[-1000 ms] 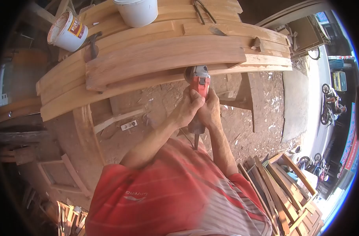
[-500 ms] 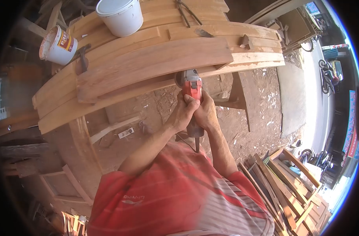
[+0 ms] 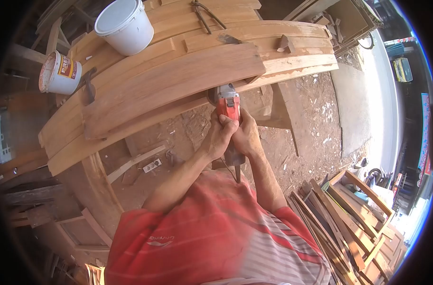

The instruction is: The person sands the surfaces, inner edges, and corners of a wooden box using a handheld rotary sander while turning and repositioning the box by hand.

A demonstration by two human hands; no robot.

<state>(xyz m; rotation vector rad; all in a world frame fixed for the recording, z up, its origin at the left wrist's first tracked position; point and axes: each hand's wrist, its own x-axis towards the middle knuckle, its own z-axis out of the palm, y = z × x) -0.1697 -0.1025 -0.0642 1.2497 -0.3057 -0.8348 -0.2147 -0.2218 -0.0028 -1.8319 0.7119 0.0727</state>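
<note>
Both hands are wrapped round a red and grey angle grinder [image 3: 229, 105], held in front of my chest with its cord trailing down towards my shirt. My left hand [image 3: 219, 134] grips it from the left, thumb along the top of the body. From the right, my right hand [image 3: 247, 133] closes on the same body. The grinder's head and disc sit at the near edge of a long reddish wooden board [image 3: 178, 83]; whether the disc touches the wood is hard to tell. That board lies on top of wooden door panels [image 3: 302, 45].
A white lidded bucket [image 3: 126, 31], an open paint tub [image 3: 60, 73], pincers [image 3: 208, 16] and a small wood block [image 3: 285, 44] rest on or beside the panels. Below lies a power strip [image 3: 152, 165] on the dirt floor. Stacked timber frames [image 3: 354, 213] stand at right.
The view has shifted, so the bench, board and buckets appear further left. My hands keep their grip on the grinder, which has hardly moved against the board's edge.
</note>
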